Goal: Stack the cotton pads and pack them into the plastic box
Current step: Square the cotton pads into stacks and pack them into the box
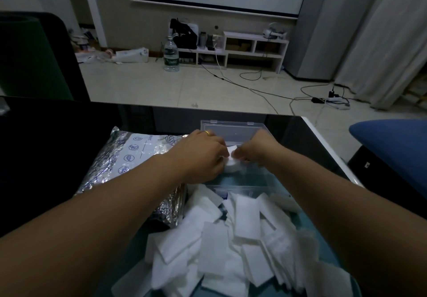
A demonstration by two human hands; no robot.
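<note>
I've got both hands, left (203, 155) & right (258, 149), pinching a small soft white cotton-pad stack (231, 161) over the clear plastic box (231, 130), light & squashy imo, so hold by edges

A silver bag (129, 158) lies on the dark tabletop (57, 139). Beyond, a water bottle (171, 53) stands on the floor beside a white shelf (242, 49); cables (265, 90) trail to a power strip (335, 99).
</note>
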